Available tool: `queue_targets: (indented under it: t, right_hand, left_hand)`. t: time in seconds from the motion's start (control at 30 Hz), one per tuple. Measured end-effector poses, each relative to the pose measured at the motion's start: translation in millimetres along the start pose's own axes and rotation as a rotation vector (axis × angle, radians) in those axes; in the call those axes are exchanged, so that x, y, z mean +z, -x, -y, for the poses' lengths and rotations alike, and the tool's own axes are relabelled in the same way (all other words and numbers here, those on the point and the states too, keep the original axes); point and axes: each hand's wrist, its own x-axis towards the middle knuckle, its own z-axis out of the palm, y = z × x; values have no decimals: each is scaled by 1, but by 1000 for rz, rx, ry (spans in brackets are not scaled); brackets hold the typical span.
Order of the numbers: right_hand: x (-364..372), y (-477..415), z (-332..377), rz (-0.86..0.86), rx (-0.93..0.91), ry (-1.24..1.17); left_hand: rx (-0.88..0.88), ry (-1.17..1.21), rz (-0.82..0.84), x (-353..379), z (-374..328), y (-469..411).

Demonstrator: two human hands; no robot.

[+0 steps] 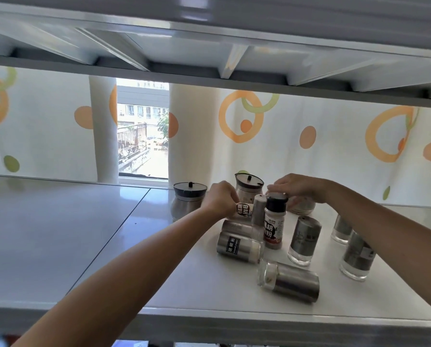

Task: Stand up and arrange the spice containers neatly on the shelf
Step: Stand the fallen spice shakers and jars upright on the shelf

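Note:
Spice containers crowd the right part of the grey shelf [89, 236]. My left hand [220, 199] grips a small labelled bottle [244, 209] lying on its side. My right hand [298, 187] rests over a low jar [303, 207] behind the black-capped pepper bottle [274, 221], which stands upright; whether it grips the jar is hidden. Two steel shakers [239, 242] lie on their sides by the pepper bottle. Another steel shaker [290, 280] lies toppled near the front. Three steel-and-glass shakers stand upright at right [304, 240], [358, 256], [342, 229]. Two lidded steel pots [188, 200], [248, 187] stand at the back.
An upper shelf [209, 58] hangs low overhead. Behind the shelf hangs a white curtain [309, 141] with orange and green circles, parted over a window [143, 131]. The shelf's front edge [234, 319] runs across the bottom.

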Motion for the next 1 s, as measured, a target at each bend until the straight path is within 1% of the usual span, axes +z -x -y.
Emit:
queue_targets:
  t: [0.07,0.2,0.3,0.43,0.53,0.77,0.87,1.0]
  right_hand:
    - [5,-5,-6,16,50,53]
    - [16,-12,-7,39,53,137]
    - [21,-18,-6,44,25,244]
    - [23,-25,-11,54,14,228]
    - [20,-28,-13,43,-37,273]
    - [2,-16,3,11,-69,80]
    - [-4,-14,12,-34,-123,13]
    - [-7,-16,28,-35,-212,-48]
  left_hand:
    - [10,-46,-36,1,5,-1]
    - [5,-91,-54,6,10,-2]
    - [-20,-72,-18,8,13,-3]
    - [-40,-12,-31,10,15,-4]
    - [-53,24,-32,8,15,-3]
    - [-86,5,-5,5,8,3]
    - [-90,-8,32,5,6,6]
    - [-81,-77,52,7,2,8]
